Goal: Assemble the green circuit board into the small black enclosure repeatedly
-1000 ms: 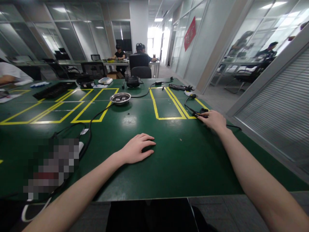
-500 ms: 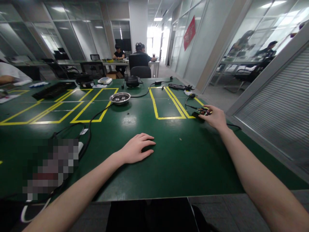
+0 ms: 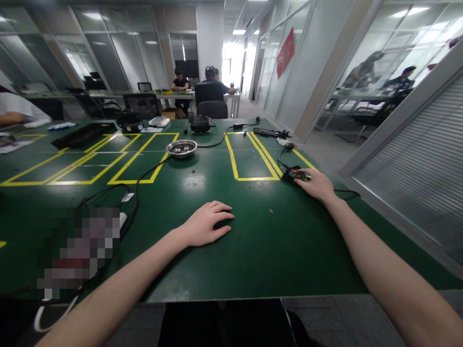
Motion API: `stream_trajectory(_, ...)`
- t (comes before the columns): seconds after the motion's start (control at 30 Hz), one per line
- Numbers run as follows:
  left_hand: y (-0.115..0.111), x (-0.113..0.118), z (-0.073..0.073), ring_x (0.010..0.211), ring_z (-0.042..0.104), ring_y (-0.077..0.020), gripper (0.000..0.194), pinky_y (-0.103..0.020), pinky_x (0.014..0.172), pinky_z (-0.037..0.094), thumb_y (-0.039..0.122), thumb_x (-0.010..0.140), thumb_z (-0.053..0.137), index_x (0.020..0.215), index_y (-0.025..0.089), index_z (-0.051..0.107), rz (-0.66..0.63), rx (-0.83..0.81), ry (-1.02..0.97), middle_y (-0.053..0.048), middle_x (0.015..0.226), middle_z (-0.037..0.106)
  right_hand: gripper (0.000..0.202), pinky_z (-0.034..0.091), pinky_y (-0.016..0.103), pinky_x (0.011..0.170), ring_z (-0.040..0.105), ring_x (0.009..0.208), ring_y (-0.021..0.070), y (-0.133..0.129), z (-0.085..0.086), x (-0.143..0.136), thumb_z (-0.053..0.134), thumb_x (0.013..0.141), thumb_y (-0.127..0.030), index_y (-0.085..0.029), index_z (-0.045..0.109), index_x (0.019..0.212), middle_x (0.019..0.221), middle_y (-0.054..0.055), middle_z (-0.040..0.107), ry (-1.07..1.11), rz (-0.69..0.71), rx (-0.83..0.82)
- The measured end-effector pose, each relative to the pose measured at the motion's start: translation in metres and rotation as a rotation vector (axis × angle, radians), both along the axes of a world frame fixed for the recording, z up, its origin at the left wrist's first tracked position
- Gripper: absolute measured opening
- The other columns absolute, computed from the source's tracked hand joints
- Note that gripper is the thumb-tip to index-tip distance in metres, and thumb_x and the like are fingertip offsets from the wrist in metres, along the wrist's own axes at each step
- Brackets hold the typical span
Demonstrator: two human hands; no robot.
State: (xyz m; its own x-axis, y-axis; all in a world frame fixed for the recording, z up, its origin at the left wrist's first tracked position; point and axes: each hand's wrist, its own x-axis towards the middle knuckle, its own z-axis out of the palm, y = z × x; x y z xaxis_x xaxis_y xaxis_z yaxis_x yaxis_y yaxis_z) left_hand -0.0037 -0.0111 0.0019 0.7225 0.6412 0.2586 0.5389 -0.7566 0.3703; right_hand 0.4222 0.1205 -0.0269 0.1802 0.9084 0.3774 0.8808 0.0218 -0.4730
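My left hand (image 3: pixel 208 224) lies palm down on the green table (image 3: pixel 253 255), fingers spread, holding nothing. Farther off at the right, my right hand (image 3: pixel 316 184) grips a small dark device (image 3: pixel 297 175) with exposed circuitry and an orange part. The device is low at the tabletop, just right of the yellow tape strips; whether it touches the table cannot be made out. A black cable with a plug (image 3: pixel 289 146) lies just behind it.
A metal bowl (image 3: pixel 182 149) with small metal pieces stands beyond my left hand. Black cables cross the table. At the back are a black tray (image 3: pixel 85 135), a white scale (image 3: pixel 159 121) and a black tool (image 3: pixel 271 132). People sit farther off.
My right hand and the dark device have shifted slightly to the left, next to the yellow tape. My left hand stays in place. The view has tilted slightly.
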Motion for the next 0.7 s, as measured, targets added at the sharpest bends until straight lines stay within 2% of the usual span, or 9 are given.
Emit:
stream_trajectory(0.1, 0.0, 0.0, -0.001, 0.128, 0.062, -0.0277, 0.027, -0.049, 0.112, 0.049, 0.031, 0.099, 0.065, 0.124, 0.023, 0.072, 0.0, 0.002, -0.01, -0.01, 0.136, 0.069, 0.041, 0.057, 0.044, 0.084, 0.072, 0.103, 0.0353, -0.006, 0.009, -0.022, 0.074, 0.076, -0.039, -0.022, 0.076, 0.114, 0.114, 0.011, 0.078, -0.087, 0.089, -0.077)
stream_trajectory(0.2, -0.001, 0.001, -0.003, 0.127, 0.062, -0.0281, 0.027, -0.048, 0.111, 0.05, 0.032, 0.099, 0.064, 0.124, 0.022, 0.072, 0.007, 0.001, -0.009, -0.011, 0.136, 0.069, 0.039, 0.059, 0.043, 0.083, 0.074, 0.098, 0.0334, -0.014, 0.012, -0.041, 0.075, 0.077, -0.038, -0.021, 0.076, 0.113, 0.109, 0.011, 0.079, -0.072, 0.213, -0.1)
stream_trajectory(0.33, -0.001, 0.003, -0.006, 0.129, 0.061, -0.028, 0.029, -0.048, 0.111, 0.049, 0.033, 0.099, 0.064, 0.125, 0.024, 0.071, 0.01, -0.01, -0.006, -0.01, 0.137, 0.068, 0.036, 0.061, 0.043, 0.086, 0.076, 0.096, 0.0304, -0.032, 0.011, -0.074, 0.074, 0.08, -0.036, -0.021, 0.075, 0.113, 0.109, 0.01, 0.08, 0.03, 0.484, -0.097)
stream_trajectory(0.5, -0.004, 0.006, -0.003, 0.13, 0.059, -0.0287, 0.044, -0.047, 0.112, 0.048, 0.033, 0.097, 0.066, 0.139, 0.024, 0.061, 0.047, 0.036, -0.107, -0.013, 0.143, 0.062, 0.035, 0.059, 0.041, 0.094, 0.074, 0.105, 0.0273, -0.078, 0.011, -0.143, 0.07, 0.086, -0.029, -0.021, 0.072, 0.12, 0.118, 0.009, 0.078, 0.124, 0.854, -0.127)
stream_trajectory(0.6, -0.006, 0.005, 0.001, 0.12, 0.062, -0.029, 0.045, -0.046, 0.106, 0.05, 0.037, 0.09, 0.073, 0.131, 0.023, 0.063, 0.064, 0.069, -0.154, -0.012, 0.13, 0.067, 0.033, 0.059, 0.035, 0.087, 0.074, 0.098, 0.0237, -0.103, 0.011, -0.178, 0.071, 0.085, -0.022, -0.022, 0.072, 0.117, 0.111, 0.007, 0.078, 0.121, 1.044, -0.101)
stream_trajectory(0.7, -0.005, 0.004, 0.001, 0.11, 0.065, -0.0273, 0.039, -0.043, 0.102, 0.052, 0.036, 0.086, 0.076, 0.121, 0.022, 0.065, 0.097, 0.073, -0.14, -0.01, 0.119, 0.069, 0.031, 0.058, 0.032, 0.083, 0.073, 0.093, 0.0218, -0.112, 0.011, -0.192, 0.071, 0.085, -0.019, -0.02, 0.071, 0.116, 0.106, 0.008, 0.076, 0.151, 1.1, -0.047)
